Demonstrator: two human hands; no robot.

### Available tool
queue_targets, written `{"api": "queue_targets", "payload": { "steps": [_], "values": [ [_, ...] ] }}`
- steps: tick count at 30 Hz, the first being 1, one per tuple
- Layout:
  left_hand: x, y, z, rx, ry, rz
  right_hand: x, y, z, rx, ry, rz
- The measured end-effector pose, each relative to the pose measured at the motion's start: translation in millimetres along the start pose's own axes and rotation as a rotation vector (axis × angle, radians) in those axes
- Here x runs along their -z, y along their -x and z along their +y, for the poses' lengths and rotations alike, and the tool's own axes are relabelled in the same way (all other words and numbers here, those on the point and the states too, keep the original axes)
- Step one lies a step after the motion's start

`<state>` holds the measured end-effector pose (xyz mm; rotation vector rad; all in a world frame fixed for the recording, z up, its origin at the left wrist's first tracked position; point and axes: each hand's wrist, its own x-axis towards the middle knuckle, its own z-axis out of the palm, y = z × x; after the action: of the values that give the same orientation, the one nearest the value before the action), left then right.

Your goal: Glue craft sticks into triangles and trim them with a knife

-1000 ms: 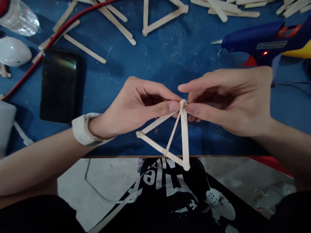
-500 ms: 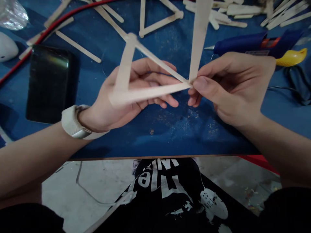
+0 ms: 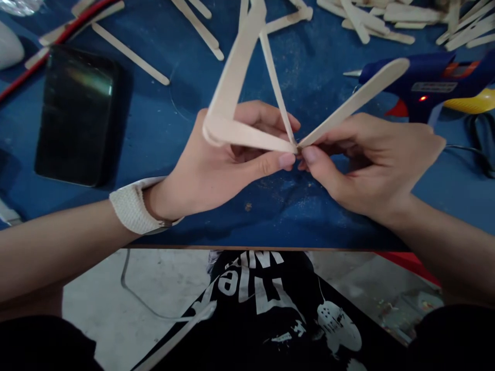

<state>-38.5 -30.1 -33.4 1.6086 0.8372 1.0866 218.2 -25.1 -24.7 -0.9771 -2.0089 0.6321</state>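
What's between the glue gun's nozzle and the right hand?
A wooden stick, slanting up from the right hand and crossing below the nozzle, with blue tabletop behind. Head view shows it.

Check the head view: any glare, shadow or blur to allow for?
Head view: glare streaks the upper part of the black phone, with dark shadow along its picture-right side; the stick frame looks soft, its lower-left corner smeared; the glue gun's label is illegible.

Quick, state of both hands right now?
Left hand: closed on the stick frame near its corner.
Right hand: closed, pinching the wooden stick's end.
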Motion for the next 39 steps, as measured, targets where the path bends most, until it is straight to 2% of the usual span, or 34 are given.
{"api": "queue_targets", "payload": {
  "steps": [4, 12, 17, 19, 22, 25, 28, 32, 36, 39],
  "values": [
    [1.2, 1, 0, -0.012, -0.028, -0.012, 2, -2, -4, -0.026, 0.033, -0.063],
    [-0.1, 2, 2, 0.0, -0.066, -0.055, -1, -6, -11, 0.018, 0.082, -0.088],
    [-3.4, 2, 6, 0.079, -0.021, -0.047, -7, -6, -8, 0.153, 0.172, 0.0],
    [-4.7, 2, 7, 0.1, 0.025, -0.026, -8, -6, -8, 0.159, 0.142, 0.028],
    [-5.9, 4, 9, 0.11, 0.083, -0.014, -7, -7, -10, 0.134, 0.112, 0.0],
    [-6.3, 7, 12, 0.103, 0.03, -0.018, -4, -6, -10, 0.126, 0.117, -0.028],
    [-6.5, 8, 16, 0.112, -0.011, 0.003, -4, -4, -6, 0.134, 0.071, 0.001],
    [-6.6, 8, 12, 0.149, 0.038, -0.028, -7, -3, 3, 0.204, 0.014, 0.02],
    [-7.1, 8, 1, 0.104, 0.106, -0.061, -10, -6, 7, 0.275, -0.022, 0.042],
    [-7.3, 8, 1, 0.089, 0.077, -0.079, -12, -9, 6, 0.322, -0.051, 0.018]
  ]
}}
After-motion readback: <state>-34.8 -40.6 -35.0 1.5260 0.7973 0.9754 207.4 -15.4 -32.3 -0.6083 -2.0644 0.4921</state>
